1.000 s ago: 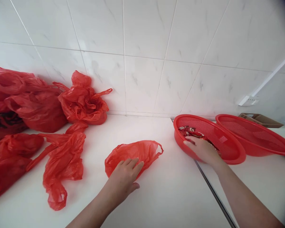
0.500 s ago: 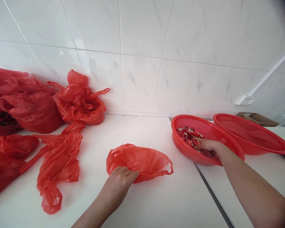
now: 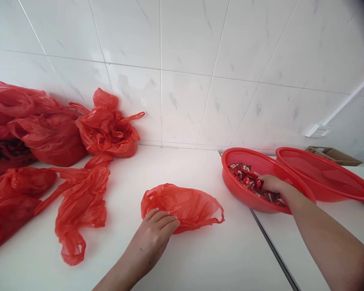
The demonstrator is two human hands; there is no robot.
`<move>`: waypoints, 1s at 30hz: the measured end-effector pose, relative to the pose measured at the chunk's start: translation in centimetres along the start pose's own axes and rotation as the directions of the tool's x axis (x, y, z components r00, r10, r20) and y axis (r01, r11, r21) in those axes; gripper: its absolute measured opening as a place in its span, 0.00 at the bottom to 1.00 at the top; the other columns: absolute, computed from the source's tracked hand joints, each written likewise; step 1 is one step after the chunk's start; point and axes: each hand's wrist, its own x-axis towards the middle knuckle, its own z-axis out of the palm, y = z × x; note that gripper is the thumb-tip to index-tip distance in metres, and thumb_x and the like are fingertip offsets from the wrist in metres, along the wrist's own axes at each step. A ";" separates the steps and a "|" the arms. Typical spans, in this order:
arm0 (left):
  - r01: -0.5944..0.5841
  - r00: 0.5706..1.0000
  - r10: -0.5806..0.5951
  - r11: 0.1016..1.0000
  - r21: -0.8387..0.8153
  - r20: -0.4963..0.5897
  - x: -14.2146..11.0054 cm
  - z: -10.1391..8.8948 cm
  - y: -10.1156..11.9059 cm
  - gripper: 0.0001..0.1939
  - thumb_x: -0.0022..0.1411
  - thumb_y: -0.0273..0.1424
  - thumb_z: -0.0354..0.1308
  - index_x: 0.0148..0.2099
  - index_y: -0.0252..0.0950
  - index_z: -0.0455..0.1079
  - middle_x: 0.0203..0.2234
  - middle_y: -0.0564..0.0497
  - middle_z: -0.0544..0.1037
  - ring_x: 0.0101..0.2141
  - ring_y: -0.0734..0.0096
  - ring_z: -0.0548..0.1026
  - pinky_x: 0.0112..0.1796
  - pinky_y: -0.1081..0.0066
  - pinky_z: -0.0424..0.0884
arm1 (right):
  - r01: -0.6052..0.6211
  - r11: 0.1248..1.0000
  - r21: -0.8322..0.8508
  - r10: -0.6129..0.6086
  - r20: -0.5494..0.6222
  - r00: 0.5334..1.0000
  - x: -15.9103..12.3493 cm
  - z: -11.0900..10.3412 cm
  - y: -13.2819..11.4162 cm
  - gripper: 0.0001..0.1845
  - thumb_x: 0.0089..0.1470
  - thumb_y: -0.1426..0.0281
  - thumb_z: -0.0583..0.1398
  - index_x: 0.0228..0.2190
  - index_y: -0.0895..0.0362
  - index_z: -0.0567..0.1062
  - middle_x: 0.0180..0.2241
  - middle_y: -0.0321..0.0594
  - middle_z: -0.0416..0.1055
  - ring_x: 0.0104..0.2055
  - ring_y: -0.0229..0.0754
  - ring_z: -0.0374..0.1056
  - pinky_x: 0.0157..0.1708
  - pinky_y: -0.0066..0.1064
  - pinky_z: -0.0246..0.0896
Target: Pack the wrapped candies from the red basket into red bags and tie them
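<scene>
My left hand (image 3: 157,230) is closed on the near rim of a red plastic bag (image 3: 197,206), its fingers hooked over the edge and the thumb hidden below. The bag lies mouth open on the white table, with a handle loop at its right end. To the right, my right hand (image 3: 271,184) reaches into a red plastic colander (image 3: 235,182). Its fingers are closed around small red-wrapped candies (image 3: 244,173); the fingertips are partly hidden, and how many pieces they hold I cannot tell. More of these candies cover the colander's bottom.
A second red colander (image 3: 327,194) stands at the right, near a cardboard box (image 3: 336,155). Filled red bags (image 3: 57,141) crowd the left against the tiled wall (image 3: 188,109). A crumpled red bag (image 3: 85,202) lies in front of them. A dark seam (image 3: 273,246) crosses the table (image 3: 200,262).
My right hand has drawn its fingers together among the candies and shifted slightly. My left hand's fingers have spread a little on the bag's rim. The whole view has shifted slightly.
</scene>
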 end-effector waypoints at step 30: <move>-0.040 0.997 0.044 0.997 0.061 -0.061 -0.3 0.1 -0.2 0.13 0.61 0.21 0.50 0.46 0.38 0.70 0.50 0.45 0.72 0.50 0.56 0.68 0.46 0.54 0.69 | -0.077 0.563 0.823 0.175 -0.028 0.984 0.2 -3.0 1.2 0.17 0.51 0.73 0.60 0.44 0.63 0.67 0.34 0.53 0.72 0.25 0.38 0.69 0.31 0.34 0.62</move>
